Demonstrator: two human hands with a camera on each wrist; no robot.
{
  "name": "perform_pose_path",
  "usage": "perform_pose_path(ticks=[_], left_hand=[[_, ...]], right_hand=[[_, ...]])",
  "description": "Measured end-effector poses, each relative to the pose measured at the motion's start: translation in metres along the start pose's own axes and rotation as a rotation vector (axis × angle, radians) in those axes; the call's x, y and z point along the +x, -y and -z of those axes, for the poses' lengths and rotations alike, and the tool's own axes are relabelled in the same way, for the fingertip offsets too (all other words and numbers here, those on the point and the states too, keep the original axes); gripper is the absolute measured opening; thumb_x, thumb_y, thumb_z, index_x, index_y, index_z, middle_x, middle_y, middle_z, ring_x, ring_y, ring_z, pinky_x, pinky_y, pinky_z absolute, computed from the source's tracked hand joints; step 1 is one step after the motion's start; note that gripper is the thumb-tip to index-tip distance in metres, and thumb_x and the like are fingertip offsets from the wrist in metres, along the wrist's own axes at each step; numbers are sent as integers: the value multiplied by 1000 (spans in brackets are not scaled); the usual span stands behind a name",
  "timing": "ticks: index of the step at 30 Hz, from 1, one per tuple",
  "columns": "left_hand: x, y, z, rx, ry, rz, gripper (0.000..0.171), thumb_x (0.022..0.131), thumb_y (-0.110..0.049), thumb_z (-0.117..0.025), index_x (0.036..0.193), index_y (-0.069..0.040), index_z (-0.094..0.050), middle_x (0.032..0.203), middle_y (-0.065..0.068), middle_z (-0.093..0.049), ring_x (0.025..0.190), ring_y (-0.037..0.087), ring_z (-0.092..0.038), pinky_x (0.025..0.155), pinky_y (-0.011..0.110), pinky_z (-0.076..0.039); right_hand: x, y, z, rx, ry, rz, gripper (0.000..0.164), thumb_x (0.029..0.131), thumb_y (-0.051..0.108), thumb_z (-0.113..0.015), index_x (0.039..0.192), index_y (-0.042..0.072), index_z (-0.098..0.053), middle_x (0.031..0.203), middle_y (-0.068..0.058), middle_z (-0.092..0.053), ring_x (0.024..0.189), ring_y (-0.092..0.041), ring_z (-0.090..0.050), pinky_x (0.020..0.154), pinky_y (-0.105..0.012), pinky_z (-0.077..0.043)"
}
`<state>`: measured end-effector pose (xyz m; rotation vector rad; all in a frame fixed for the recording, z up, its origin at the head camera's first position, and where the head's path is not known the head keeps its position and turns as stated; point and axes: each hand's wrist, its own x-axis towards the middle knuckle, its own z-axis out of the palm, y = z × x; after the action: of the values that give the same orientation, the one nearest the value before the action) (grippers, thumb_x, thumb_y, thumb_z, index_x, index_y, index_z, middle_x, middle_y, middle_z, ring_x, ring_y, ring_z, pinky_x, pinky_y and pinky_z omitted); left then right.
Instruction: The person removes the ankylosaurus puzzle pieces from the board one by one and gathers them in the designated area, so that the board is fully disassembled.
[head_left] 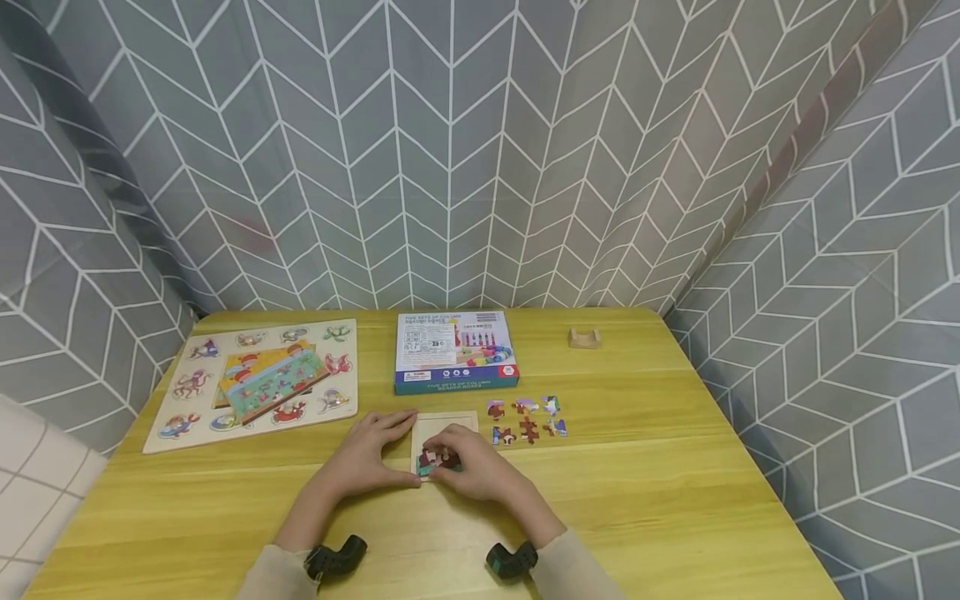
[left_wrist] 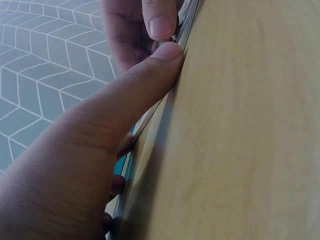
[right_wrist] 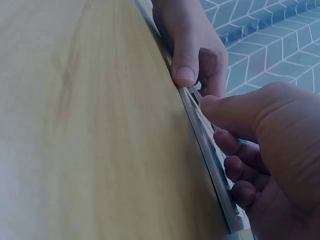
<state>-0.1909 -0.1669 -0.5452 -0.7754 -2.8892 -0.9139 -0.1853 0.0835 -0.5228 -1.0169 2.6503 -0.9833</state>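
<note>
A small wooden puzzle tray [head_left: 446, 415] lies on the table, with picture pieces [head_left: 424, 469] along its near side. My left hand [head_left: 367, 454] rests at the tray's left side, thumb at the near left corner and fingers stretched toward the far left one. Over the tray, my right hand [head_left: 477, 468] pinches a thin jigsaw piece [right_wrist: 195, 94] between thumb and forefinger, close to the left thumb. My right fingers partly cover the pieces in the tray. Several loose jigsaw pieces [head_left: 528, 430] lie in two rows to the right.
Behind the tray is a flat toy box [head_left: 456, 386]. At the left lies a large peg puzzle board [head_left: 251, 443] with a smaller picture puzzle [head_left: 281, 383] on top. A small notched wooden block [head_left: 583, 339] stands at the back right. Grey patterned curtain [head_left: 450, 167] hangs behind the table.
</note>
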Motion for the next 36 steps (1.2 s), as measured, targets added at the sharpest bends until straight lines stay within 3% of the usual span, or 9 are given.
perform_pose_path(ticks=[7,12,19,24,28,36], left_hand=[[-1,0,-2,-1,8,0,106,74,-70,-86,158,-15,-53,163,2,-51,115,20,-48,99,51,-42],[-1,-2,-3,-1,8,9,107,73,-72,-86,158,-16,-53,162,2,-51,116,21,-48,98,50,-43],[0,-4,-2,-5,19,20,108,73,-72,-87,158,-15,-53,163,2,-50,117,22,-47,98,50,-42],[0,-3,-1,-8,17,15,108,73,-71,-87,159,-15,-52,164,2,-49,119,23,-47,100,52,-41],[0,-2,0,-7,15,13,108,73,-71,-86,159,-15,-52,164,1,-49,120,23,-47,101,52,-40],[0,-2,1,-3,16,17,108,73,-72,-86,158,-15,-52,164,2,-49,117,22,-46,98,50,-41]], right_hand=[[-5,4,2,-19,-23,-13,36,100,22,-76,134,13,-71,122,2,-67,110,-9,-58,99,-30,-51],[-16,1,13,36,-77,-57,33,102,21,-73,134,14,-71,127,2,-67,110,-14,-61,98,-33,-53],[-44,-25,36,71,-260,-83,25,101,16,-75,126,13,-75,124,1,-68,114,-20,-62,97,-40,-55],[-64,-44,48,76,-356,-92,24,97,10,-79,121,12,-77,122,0,-72,105,-23,-68,91,-37,-58],[-78,-49,51,45,-373,-79,25,94,9,-80,119,11,-77,119,0,-73,106,-23,-68,95,-39,-57],[-91,-51,42,2,-319,-27,28,90,14,-84,117,12,-78,118,1,-75,111,-21,-67,102,-45,-52]])
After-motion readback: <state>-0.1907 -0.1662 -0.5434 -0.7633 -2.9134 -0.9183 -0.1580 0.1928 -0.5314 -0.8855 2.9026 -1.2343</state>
